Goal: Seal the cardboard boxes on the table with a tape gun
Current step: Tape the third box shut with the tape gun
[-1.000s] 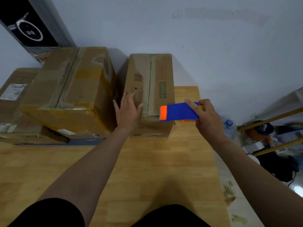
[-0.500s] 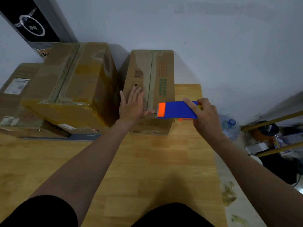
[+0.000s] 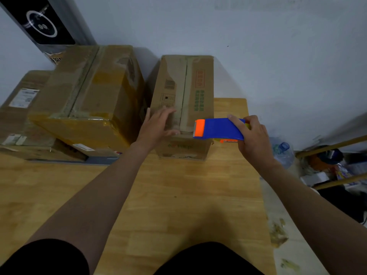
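Three cardboard boxes stand on the wooden table (image 3: pixel 178 195): a flat box (image 3: pixel 21 108) far left, a bulky box (image 3: pixel 89 100) glossy with yellowed tape, then a narrow box (image 3: pixel 184 92). The left hand (image 3: pixel 158 126) lies flat, fingers straight, on the narrow box's top. One blue-and-orange plastic tape gun (image 3: pixel 218 129) sits at that top's near edge, clasped in the right hand (image 3: pixel 252 135).
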Tool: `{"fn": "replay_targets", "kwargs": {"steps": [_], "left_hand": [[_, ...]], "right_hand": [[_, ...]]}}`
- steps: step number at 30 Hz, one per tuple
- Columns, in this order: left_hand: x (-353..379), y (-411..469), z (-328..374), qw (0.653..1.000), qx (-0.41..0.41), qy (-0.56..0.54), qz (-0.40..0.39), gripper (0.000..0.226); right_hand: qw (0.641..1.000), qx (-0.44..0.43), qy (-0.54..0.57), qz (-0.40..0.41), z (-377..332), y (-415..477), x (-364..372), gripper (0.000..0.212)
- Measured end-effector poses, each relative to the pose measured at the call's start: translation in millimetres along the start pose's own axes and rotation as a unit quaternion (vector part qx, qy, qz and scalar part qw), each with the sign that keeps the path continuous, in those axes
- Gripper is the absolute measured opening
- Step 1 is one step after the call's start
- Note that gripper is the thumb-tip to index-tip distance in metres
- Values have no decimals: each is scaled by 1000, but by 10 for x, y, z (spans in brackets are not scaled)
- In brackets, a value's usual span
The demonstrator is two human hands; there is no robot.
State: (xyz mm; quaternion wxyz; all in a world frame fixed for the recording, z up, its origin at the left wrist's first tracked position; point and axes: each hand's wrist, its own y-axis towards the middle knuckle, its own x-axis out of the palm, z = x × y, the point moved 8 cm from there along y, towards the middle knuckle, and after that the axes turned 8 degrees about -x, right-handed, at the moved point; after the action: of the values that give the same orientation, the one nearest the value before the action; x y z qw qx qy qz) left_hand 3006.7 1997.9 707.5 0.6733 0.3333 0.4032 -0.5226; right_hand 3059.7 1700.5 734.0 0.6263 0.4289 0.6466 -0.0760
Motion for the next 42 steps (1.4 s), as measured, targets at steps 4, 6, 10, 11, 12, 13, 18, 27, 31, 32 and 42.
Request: {"fn": "replay_targets", "kwargs": {"steps": [4, 6, 10, 11, 12, 13, 18, 27, 31, 32, 42], "left_hand": [[-127, -140, -241, 1000, -17, 20, -4, 71], [-166, -190, -287, 999, -29, 27, -6, 70], [-133, -144, -93, 999, -28, 16, -23, 72], [-93, -112, -18, 999, -31, 7, -31, 75], [-55, -77, 62, 999, -38, -7, -38, 79], [-13, -40, 135, 998, -49, -23, -44, 82], [177, 101, 374, 994, -66, -61, -60, 83], [192, 97, 323, 993, -73, -60, -74, 82], [220, 86, 291, 992, -74, -59, -79, 84], [223, 82, 282, 992, -74, -60, -79, 83], [229, 89, 279, 993, -76, -51, -70, 78]], "right_hand": [[1000, 3, 1, 0, 5, -18, 4, 74], [1000, 7, 6, 3, 0, -34, 9, 73], [1000, 9, 8, 2, 12, -44, 10, 71], [1000, 6, 6, 1, 19, -41, 13, 70], [1000, 2, 4, 0, 18, -32, 9, 70], [1000, -1, 2, 0, 17, -22, 8, 70], [1000, 1, -6, -11, 65, -16, -6, 72], [994, -39, 71, -71, 205, -28, 118, 87], [987, -80, 114, -84, 272, -68, 58, 95], [986, -92, 110, -82, 265, -67, 24, 93], [995, -61, 72, -23, 666, -313, -386, 74]]}}
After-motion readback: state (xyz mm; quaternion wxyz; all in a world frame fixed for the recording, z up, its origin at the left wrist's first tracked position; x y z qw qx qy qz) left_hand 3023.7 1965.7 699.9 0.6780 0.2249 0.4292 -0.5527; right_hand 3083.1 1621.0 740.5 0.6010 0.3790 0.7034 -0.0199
